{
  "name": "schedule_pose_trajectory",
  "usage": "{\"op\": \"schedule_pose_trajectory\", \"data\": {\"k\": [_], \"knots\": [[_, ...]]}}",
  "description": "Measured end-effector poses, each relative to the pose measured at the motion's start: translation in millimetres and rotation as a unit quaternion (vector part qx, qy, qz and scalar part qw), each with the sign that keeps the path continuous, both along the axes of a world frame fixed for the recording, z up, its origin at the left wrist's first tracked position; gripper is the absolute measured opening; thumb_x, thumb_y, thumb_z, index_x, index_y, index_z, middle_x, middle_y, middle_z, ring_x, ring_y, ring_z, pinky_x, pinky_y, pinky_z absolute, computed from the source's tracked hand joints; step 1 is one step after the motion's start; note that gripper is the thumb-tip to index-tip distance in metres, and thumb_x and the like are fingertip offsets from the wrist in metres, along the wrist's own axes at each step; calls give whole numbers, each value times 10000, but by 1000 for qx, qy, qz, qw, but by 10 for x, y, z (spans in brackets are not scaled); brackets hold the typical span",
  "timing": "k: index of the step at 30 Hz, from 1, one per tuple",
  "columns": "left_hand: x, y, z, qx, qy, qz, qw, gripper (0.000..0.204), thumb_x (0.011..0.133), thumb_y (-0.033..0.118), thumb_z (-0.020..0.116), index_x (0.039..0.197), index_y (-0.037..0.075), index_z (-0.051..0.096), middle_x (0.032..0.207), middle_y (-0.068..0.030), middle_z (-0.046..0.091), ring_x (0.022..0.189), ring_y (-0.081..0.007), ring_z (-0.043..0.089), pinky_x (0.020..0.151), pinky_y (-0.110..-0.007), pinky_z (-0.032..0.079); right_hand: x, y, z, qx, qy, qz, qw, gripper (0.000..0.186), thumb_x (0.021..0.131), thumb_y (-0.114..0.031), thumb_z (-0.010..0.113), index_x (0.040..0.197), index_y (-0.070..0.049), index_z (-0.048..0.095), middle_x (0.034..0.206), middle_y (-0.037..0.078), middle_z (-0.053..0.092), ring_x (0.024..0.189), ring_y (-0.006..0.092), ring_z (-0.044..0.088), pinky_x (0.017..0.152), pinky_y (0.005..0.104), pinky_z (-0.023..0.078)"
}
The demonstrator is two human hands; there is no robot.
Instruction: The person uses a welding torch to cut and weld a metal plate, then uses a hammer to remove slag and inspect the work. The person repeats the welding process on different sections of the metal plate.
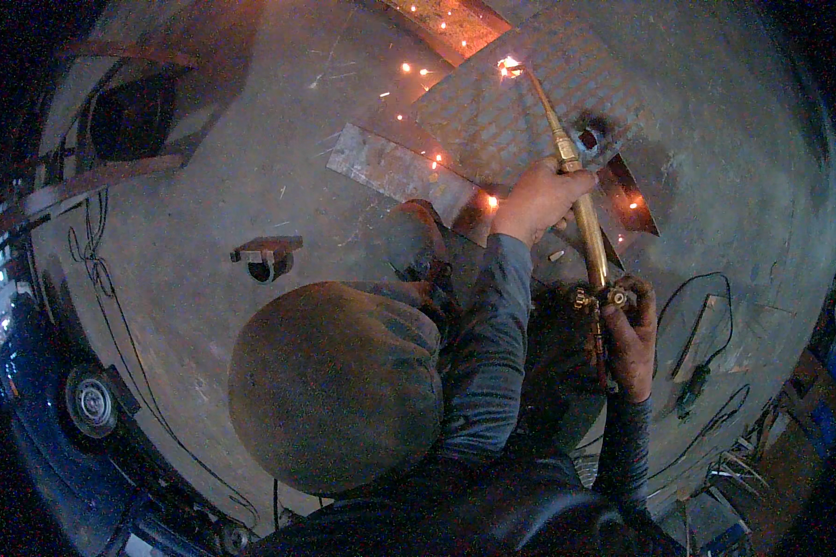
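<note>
My left hand (541,200) is closed around the front of a brass gas torch (586,223), just behind its narrow neck. Lower down, my right hand (632,345) grips the torch's rear end beside its valve knobs. The torch points up and away from me. At its tip, a bright orange-white glow with sparks touches a patterned steel plate (478,116). A scorched hole (587,139) with dark soot round it shows in the plate, right of the torch neck. Part of the plate's near side is hidden behind my left hand and arm.
A flat steel strip (399,172) lies left of the plate, and an orange-lit steel channel (455,23) beyond it. Glowing sparks are scattered around. A small bracket (267,255) sits on the floor. Cables run along both sides; a dark car (46,408) stands at left, metal scrap (743,473) lower right.
</note>
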State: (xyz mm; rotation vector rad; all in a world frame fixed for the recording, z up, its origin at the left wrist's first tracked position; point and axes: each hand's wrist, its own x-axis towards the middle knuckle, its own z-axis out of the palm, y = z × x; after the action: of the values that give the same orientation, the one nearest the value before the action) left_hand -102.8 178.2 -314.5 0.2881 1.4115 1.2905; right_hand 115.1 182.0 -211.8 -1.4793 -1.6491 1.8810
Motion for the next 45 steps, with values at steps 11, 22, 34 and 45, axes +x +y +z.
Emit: {"op": "schedule_pose_trajectory", "data": {"k": [11,22,34,45], "knots": [[18,21,-135,6,-6,-7,1000,316,940,356,676,1025,53,643,803,-32,688,574,-123,591,462,-285,467,29,4,0,-36,-17,-19,999,389,959,-94,636,1309,-118,467,947,39,622,681,97,586,552,240,477],[-44,-7,13,0,-25,-8,1000,393,864,355,725,1066,30,636,852,-42,670,654,-138,605,505,-303,477,62,24,-18,-12,-54,-11,998,397,952,-104,642,1315,-106,480,1041,36,617,853,105,583,731,254,496],[-39,-21,59,0,-22,11,1000,346,863,321,725,1022,27,637,795,-38,657,588,-125,577,477,-296,455,-4,21,11,16,-40,10,999,363,957,-98,633,1297,-97,507,1027,20,610,850,104,583,725,245,495],[-2,-2,-80,-1,-5,-8,1000,324,932,364,676,1038,57,667,822,-21,694,602,-121,611,489,-289,491,8,10,-3,25,-35,13,999,423,953,-106,645,1336,-128,466,968,60,649,691,106,605,554,239,479]]}}
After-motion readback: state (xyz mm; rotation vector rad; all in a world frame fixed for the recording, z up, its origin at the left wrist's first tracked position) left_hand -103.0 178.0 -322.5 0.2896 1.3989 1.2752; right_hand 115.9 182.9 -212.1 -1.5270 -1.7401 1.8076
